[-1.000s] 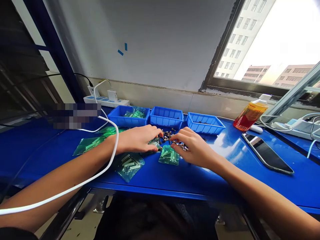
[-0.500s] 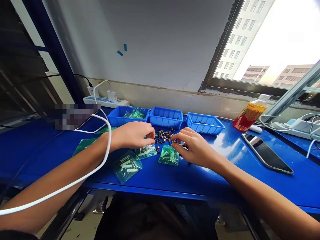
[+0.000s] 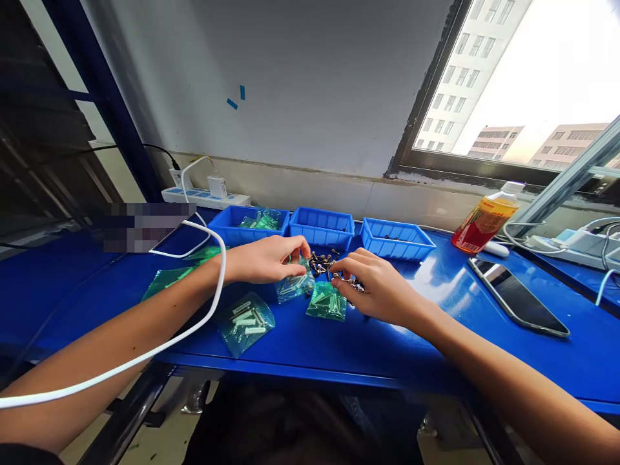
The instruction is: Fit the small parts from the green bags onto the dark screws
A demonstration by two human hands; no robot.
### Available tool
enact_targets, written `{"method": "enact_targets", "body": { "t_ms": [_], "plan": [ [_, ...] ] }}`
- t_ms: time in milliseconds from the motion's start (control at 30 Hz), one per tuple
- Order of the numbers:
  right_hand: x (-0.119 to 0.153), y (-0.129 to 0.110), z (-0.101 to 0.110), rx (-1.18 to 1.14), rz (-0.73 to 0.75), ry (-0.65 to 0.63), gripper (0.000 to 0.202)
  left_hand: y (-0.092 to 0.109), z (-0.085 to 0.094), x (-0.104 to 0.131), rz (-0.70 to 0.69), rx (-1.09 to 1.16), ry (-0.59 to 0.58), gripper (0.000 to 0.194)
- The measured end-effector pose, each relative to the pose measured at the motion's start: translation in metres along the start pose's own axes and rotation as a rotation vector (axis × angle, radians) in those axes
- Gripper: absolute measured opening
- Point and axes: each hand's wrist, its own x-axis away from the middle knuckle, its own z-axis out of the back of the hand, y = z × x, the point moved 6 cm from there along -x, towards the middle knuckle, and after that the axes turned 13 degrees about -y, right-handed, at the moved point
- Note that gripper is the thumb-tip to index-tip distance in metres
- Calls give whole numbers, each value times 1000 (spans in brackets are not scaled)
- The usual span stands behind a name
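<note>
My left hand pinches the top edge of a small clear-green plastic bag with pale pieces inside. Close by on the right is my right hand, thumb and fingertips closed on a screw at the edge of a pile of screws; the hand covers part of that pile. Between the hands, nearer the front, lies another green bag of pale strips. A further bag with white and metallic pieces rests below my left wrist.
Behind the hands stand three blue bins: the left bin holds green bags, then a middle bin and a right bin. A white cable crosses over my left forearm. To the right are a bottle and a phone.
My left hand has moved slightly right and taken hold of the bag, which has shifted right and lifted at its top edge. My right hand stays almost still at the screws.
</note>
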Motion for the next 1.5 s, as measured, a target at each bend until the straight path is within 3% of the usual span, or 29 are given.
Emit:
{"method": "enact_targets", "body": {
  "t_ms": [133,267,533,833,1167,1500],
  "plan": [
    [-1,2,1,-90,-66,5,16,12,2,1,-121,228,188,26],
    [-1,1,0,-243,-141,16,11,23,-2,2,-173,311,287,19],
    [0,5,6,-387,-221,126,9,27,-2,3,-200,361,271,16],
    [5,2,10,-62,-166,236,12,21,4,5,-168,401,378,15],
    [8,6,14,-158,-201,303,13,19,2,4,-131,538,358,12],
    [8,6,14,-17,-214,298,10,22,-1,2,-183,522,328,10]
  ]
}}
